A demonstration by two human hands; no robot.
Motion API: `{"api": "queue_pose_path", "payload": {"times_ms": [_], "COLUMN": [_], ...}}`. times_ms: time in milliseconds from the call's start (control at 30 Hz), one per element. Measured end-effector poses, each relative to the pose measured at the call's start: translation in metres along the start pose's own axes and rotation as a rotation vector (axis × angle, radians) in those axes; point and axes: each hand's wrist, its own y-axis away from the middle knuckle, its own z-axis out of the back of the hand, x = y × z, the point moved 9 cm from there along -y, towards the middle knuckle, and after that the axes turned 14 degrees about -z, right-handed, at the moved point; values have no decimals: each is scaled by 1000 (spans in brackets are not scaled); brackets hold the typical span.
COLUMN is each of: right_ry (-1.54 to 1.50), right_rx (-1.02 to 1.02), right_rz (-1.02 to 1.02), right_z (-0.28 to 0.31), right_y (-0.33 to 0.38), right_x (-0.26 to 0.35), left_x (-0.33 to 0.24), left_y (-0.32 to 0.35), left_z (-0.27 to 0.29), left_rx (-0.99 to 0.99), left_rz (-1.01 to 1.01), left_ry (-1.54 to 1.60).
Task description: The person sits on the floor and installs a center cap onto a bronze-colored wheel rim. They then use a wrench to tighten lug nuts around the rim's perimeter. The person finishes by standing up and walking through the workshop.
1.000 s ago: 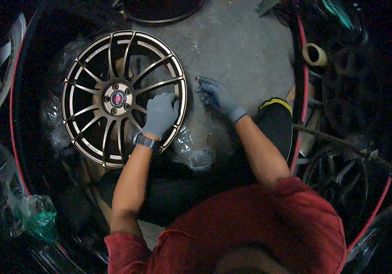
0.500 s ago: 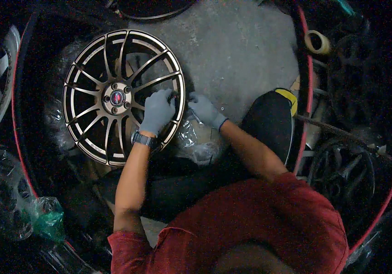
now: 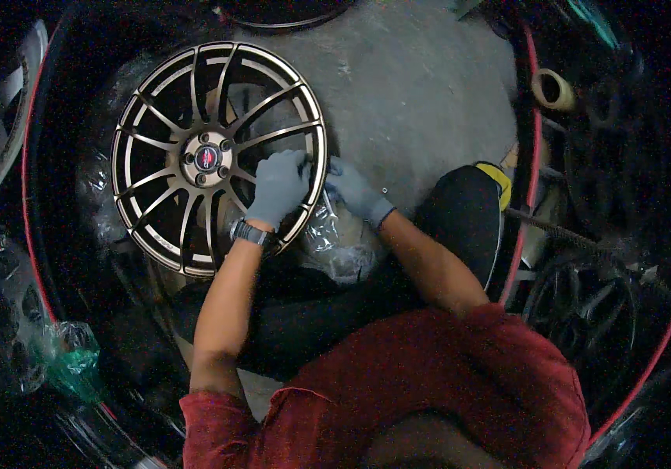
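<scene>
A bronze multi-spoke alloy wheel (image 3: pixel 209 131) lies face up, with a red and dark centre cap (image 3: pixel 208 159) at its hub. My left hand (image 3: pixel 279 186), in a grey glove, is over the spokes inside the wheel's right side. Its fingers are curled toward the rim; their tips are hidden. Just outside the same stretch of rim is my right hand (image 3: pixel 357 194), also gloved, its fingers bent in toward the edge. Whatever either hand pinches is too small or hidden to name. Clear crumpled plastic (image 3: pixel 323 227) sits below the right hand.
Grey floor (image 3: pixel 421 86) stretches beyond the wheel. A tape roll (image 3: pixel 553 90) is at the right, above a dark wheel (image 3: pixel 581 305). Other wheels stand at the left, one wrapped in plastic (image 3: pixel 7 313). A small ring-like piece (image 3: pixel 385 190) lies right of my right hand.
The view has shifted slightly, so the wheel appears a little farther right and up. Both hands stay at the same part of the rim, the right one now closer against it.
</scene>
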Motion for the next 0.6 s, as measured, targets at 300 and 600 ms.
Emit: {"api": "queue_pose_path", "payload": {"times_ms": [300, 600], "right_ry": [1012, 853], "right_rx": [145, -238], "right_rz": [-34, -124], "right_z": [15, 43], "right_y": [-34, -31], "right_x": [55, -5], "left_x": [-7, -5], "left_y": [1, 1], "left_z": [2, 2], "left_rx": [-51, -35], "left_rz": [-48, -29], "left_ry": [-81, -94]}}
